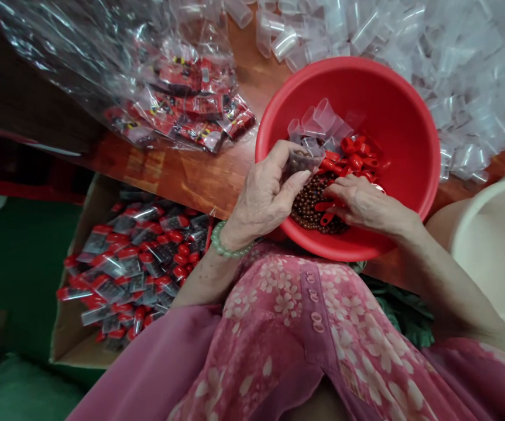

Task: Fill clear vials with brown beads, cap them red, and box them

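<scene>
My left hand (266, 190), a green bead bracelet at its wrist, grips a clear plastic tube (305, 161) between thumb and fingers. Dark brown balls show inside the tube, which is tilted over a red basin (414, 146). My right hand (361, 202) reaches into the basin with fingers curled down at the brown balls (309, 204). Small red plastic pieces (327, 217) stick out beside its fingertips; what it pinches is partly hidden. More red plastic parts (357, 155) and several empty clear tubes (322, 117) lie in the basin beyond my hands.
Many clear tubes (458, 76) are heaped behind the basin. At the back left, a clear bag holds red printed packets (203, 105). A cardboard box (70, 333) at lower left contains red-capped filled tubes (124, 263). A white tub (489, 245) stands at right.
</scene>
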A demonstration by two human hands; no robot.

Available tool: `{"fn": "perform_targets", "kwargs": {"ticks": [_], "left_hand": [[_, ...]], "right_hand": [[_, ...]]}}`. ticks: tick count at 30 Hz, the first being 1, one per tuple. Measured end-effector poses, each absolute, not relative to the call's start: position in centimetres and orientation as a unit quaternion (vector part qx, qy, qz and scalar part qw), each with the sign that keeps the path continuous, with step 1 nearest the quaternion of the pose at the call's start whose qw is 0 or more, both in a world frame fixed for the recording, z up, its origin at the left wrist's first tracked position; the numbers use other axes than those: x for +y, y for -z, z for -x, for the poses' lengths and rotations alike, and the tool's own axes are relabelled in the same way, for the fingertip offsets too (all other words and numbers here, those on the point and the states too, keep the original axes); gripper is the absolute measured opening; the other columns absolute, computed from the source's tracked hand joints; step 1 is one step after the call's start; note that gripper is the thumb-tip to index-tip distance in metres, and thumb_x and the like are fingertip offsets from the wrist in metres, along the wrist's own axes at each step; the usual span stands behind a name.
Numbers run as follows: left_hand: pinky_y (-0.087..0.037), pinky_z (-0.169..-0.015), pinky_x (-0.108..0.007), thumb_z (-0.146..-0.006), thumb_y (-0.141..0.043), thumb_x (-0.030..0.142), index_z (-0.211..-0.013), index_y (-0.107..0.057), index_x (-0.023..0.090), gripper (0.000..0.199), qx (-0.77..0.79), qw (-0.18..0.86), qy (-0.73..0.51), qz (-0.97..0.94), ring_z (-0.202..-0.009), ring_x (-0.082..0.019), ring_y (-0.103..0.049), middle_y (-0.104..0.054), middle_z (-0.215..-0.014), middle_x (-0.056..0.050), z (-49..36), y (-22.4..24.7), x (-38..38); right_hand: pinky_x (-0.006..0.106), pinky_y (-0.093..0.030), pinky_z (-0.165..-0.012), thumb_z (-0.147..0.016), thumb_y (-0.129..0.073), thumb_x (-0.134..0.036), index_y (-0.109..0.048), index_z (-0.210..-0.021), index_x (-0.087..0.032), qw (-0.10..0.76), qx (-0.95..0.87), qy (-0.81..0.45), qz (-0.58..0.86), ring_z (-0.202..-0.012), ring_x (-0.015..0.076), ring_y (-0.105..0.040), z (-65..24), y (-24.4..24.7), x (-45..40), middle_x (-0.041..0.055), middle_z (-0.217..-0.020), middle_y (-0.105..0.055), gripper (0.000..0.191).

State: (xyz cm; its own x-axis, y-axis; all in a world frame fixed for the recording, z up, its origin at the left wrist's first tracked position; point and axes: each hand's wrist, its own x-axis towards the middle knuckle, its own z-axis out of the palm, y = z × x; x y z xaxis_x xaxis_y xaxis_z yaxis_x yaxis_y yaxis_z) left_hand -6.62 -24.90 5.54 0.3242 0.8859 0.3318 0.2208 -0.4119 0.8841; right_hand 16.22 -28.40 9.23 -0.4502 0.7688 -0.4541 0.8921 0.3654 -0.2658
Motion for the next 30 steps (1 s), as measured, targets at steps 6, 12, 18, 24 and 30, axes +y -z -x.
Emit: {"fn": "perform_targets", "kwargs": {"ticks": [6,12,18,24,30], "left_hand": [[-0.062,-0.091,-0.034,-0.101,-0.057,0.036,-0.12,-0.059,0.022,0.024,0.343,0.489,-0.392,-0.7,-0.099,-0.019,-0.073,-0.074,-0.108,-0.006,6.7,-6.8,-25.0],[-0.062,-0.089,-0.033,-0.099,-0.058,0.029,-0.117,-0.06,0.02,0.02,0.344,0.509,-0.385,-0.688,-0.094,-0.018,-0.074,-0.075,-0.102,-0.006,6.9,-7.2,-25.3],[-0.06,-0.075,-0.025,-0.095,-0.065,0.03,-0.11,-0.056,0.019,0.021,0.315,0.64,-0.398,-0.577,-0.083,-0.013,-0.074,-0.076,-0.101,-0.006,6.2,-7.5,-25.7],[-0.054,-0.074,-0.023,-0.087,-0.076,0.033,-0.101,-0.058,0.018,0.027,0.346,0.694,-0.389,-0.497,-0.081,-0.011,-0.069,-0.073,-0.098,-0.003,4.4,-8.3,-26.3],[-0.053,-0.071,-0.023,-0.076,-0.086,0.037,-0.096,-0.058,0.02,0.038,0.347,0.718,-0.409,-0.444,-0.076,-0.012,-0.069,-0.067,-0.084,0.002,4.2,-8.3,-26.3]], "right_hand": [[0.043,-0.042,-0.09,-0.096,-0.05,-0.014,-0.068,-0.1,-0.011,0.176,0.82,0.241,-0.488,-0.099,0.03,-0.062,-14.5,-8.4,-28.6,0.0168,-0.104,-0.071,0.018],[0.04,-0.051,-0.093,-0.097,-0.061,-0.032,-0.07,-0.115,-0.02,-0.192,0.735,0.325,-0.564,-0.101,0.0244,-0.069,-16.9,-9.1,-28.9,0.009,-0.109,-0.076,0.023],[0.029,-0.058,-0.081,-0.087,-0.079,-0.039,-0.067,-0.109,-0.028,-0.53,0.477,0.432,-0.552,-0.088,0.0153,-0.073,-17.9,-9.0,-29.6,0.0004,-0.102,-0.078,0.027],[0.022,-0.059,-0.075,-0.083,-0.084,-0.036,-0.071,-0.102,-0.03,-0.601,0.412,0.477,-0.49,-0.086,0.0121,-0.073,-16.1,-9.4,-29.6,-0.0021,-0.098,-0.079,0.024],[0.024,-0.062,-0.079,-0.083,-0.085,-0.036,-0.074,-0.101,-0.029,-0.592,0.453,0.422,-0.516,-0.083,0.0126,-0.074,-14.9,-9.0,-30.3,-0.0013,-0.098,-0.08,0.023]]}}
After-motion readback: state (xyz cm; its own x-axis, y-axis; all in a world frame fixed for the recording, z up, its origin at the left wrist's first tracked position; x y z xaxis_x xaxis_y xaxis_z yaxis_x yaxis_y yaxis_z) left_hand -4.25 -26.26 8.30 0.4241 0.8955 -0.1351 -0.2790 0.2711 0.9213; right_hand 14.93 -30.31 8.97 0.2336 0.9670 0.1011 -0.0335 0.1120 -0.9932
